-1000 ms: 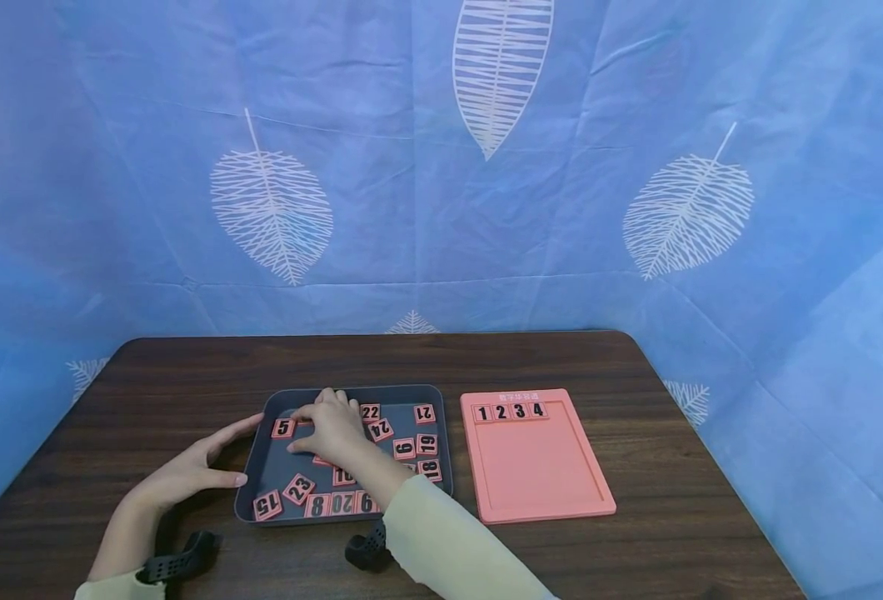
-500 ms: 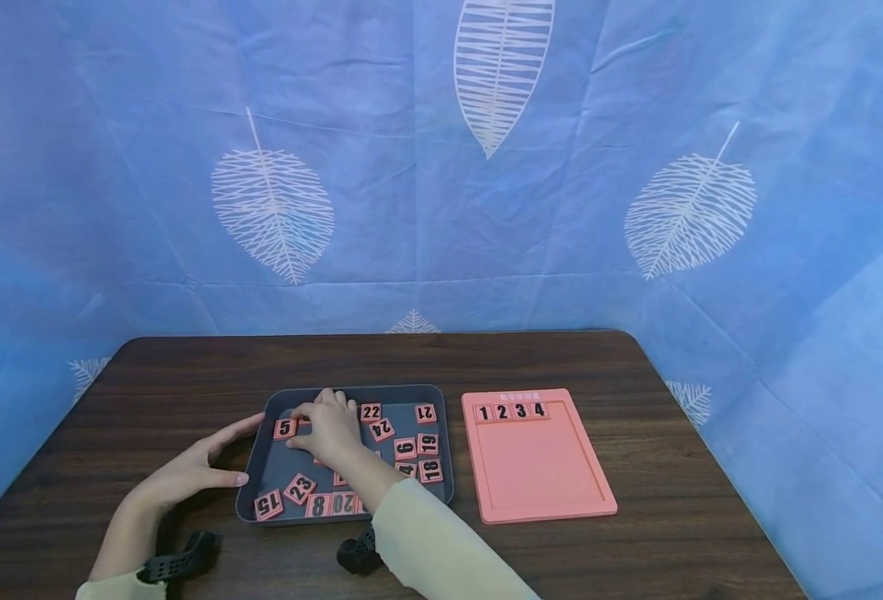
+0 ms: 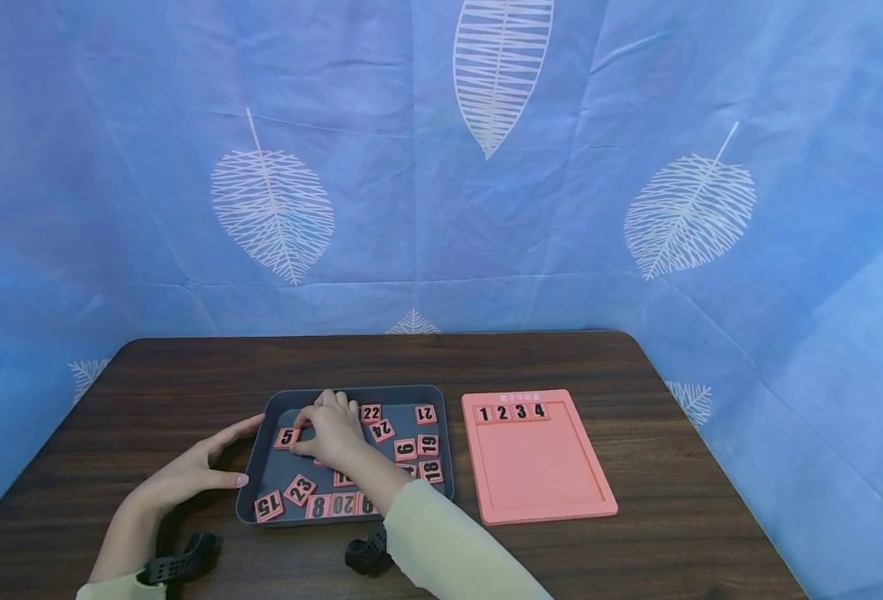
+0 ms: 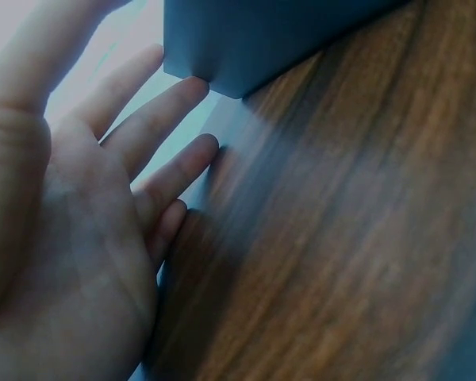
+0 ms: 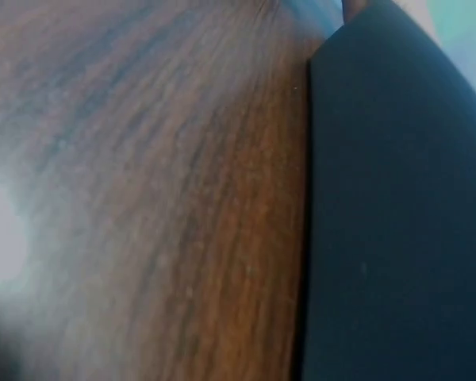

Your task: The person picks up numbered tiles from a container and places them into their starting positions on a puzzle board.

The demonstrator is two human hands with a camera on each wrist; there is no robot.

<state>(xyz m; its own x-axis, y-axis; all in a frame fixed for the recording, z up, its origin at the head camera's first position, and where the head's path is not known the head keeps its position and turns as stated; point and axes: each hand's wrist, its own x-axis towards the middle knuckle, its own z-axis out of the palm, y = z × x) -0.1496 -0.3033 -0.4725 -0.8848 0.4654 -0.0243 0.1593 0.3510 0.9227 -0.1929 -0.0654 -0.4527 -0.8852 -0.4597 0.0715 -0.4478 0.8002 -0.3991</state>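
Observation:
A dark grey tray [image 3: 257, 467] holds several pink square tiles with black numbers. My right hand [image 3: 336, 429] is over the tray's far left part, its thumb and index finger pinching the right side of the 5 tile [image 3: 286, 438]. That tile still lies on or very near the tray floor. My left hand [image 3: 182, 475] is spread at the tray's left side, fingertips and thumb touching the rim. In the left wrist view, the left hand [image 4: 79, 222] has extended fingers against the tray's outer wall [image 4: 238, 48]. The right wrist view shows only the tray's outer wall [image 5: 397, 206] near the table; the right hand's grip is hidden there.
Right of the tray lies a pink board [image 3: 539, 467] with tiles 1, 2, 3 and 4 in a row at its top left. Both stand on a dark wooden table [image 3: 674, 500]. A blue leaf-patterned cloth [image 3: 411, 208] hangs behind.
The 5 tile has shifted slightly towards me and turned a little. My right thumb and index finger have come to its edges. My left hand has stayed in place.

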